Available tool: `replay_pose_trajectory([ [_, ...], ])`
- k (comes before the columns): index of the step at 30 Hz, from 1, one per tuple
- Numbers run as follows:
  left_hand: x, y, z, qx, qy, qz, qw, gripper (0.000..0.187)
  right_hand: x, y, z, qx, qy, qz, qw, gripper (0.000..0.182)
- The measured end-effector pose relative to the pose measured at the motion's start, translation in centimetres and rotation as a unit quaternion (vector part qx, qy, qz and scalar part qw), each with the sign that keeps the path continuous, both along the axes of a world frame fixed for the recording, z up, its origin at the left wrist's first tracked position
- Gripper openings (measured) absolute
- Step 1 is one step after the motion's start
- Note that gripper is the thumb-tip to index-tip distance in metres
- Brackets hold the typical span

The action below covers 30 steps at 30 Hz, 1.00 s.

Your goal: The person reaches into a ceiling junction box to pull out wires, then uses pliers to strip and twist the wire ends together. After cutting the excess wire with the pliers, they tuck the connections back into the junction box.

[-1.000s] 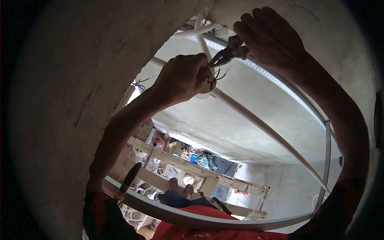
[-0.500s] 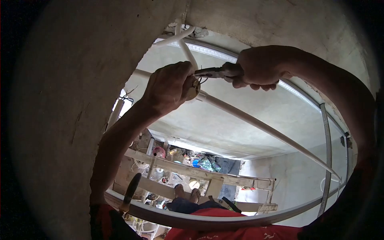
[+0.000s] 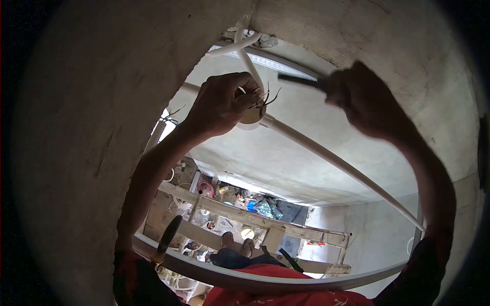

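Note:
My left hand (image 3: 219, 107) is raised at a round white junction box (image 3: 250, 117), thumb and fingertips pinched on a thin electrical wire (image 3: 263, 95). Other dark wires (image 3: 274, 99) stick out of the box beside the fingertips, their ends spread apart. My right hand (image 3: 357, 99) is off to the right, closed around pliers (image 3: 298, 80) whose dark jaws point left toward the wires without touching them. The hand is slightly blurred. A white conduit pipe (image 3: 337, 159) runs from the box down to the right.
More white pipes (image 3: 233, 48) cross at the top, near rough concrete (image 3: 76, 127). Loose wires (image 3: 172, 115) poke from a pipe at left. A curved rail (image 3: 326, 283) spans in front of my body. Below are wooden planks (image 3: 273, 220), my feet and scattered items. A dark-handled tool (image 3: 169, 234) stands lower left.
The pliers have come away from the wires, and my right hand has drawn back to the right. My left fingers now pinch a wire, and the wire ends stand out more visibly.

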State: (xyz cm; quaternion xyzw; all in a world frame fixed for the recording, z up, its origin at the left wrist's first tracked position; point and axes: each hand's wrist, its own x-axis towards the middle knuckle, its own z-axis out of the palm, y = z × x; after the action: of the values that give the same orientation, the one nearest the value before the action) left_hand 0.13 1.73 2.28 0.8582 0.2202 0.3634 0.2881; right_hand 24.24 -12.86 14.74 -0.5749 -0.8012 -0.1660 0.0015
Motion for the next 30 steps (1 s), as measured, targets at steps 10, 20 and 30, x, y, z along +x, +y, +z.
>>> replay_pose_trajectory([
  [10, 0.3, 0.6, 0.5, -0.106, 0.03, 0.065, 0.992, 0.019, -6.4, -13.0, -7.3, -0.014, 0.164, 0.038, 0.986, 0.051],
  [20, -1.1, -0.3, 0.8, 0.062, -0.023, -0.011, 0.998, 0.015, -3.3, -23.1, -15.1, -0.223, 0.388, -0.158, 0.88, 0.029],
  [30, -1.9, -1.5, 2.0, 0.075, 0.1, -0.028, 0.992, 0.028, 0.8, -25.4, -16.2, -0.143, 0.34, -0.236, 0.899, 0.03],
])
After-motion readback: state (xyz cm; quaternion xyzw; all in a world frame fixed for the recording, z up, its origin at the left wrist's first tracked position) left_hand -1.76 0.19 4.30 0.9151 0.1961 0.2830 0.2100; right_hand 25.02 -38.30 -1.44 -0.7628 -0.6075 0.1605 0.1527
